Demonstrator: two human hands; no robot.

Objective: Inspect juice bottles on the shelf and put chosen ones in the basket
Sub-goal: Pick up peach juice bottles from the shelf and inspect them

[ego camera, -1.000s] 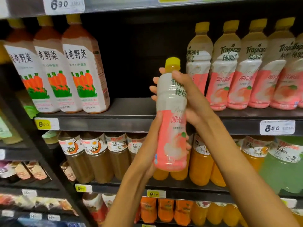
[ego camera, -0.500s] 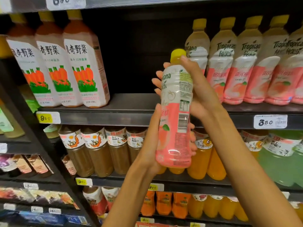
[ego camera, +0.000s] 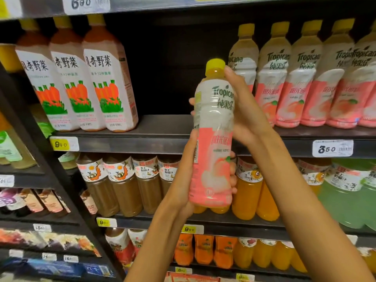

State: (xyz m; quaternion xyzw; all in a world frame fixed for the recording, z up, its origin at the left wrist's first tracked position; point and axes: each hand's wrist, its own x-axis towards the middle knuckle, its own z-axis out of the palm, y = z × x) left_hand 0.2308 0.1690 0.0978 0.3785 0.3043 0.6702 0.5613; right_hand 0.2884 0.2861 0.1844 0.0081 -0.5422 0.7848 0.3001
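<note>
A person holds one juice bottle (ego camera: 212,135) up in front of the shelf (ego camera: 162,127), standing straight. It is smooth, shiny plastic, round and tall, with a yellow screw cap and a wrap that is white on top and pink below, with a peach picture. The left hand (ego camera: 184,176) wraps around the bottom part, fingers curled behind it. The right hand (ego camera: 244,110) curls around the top part, just under the cap. More of the same bottles (ego camera: 305,78) stand in a row on the shelf behind. Tall, flat-sided carrot juice bottles (ego camera: 81,84) stand to the left. Brown bottles (ego camera: 122,184) and orange bottles (ego camera: 250,192) fill the shelf below.
</note>
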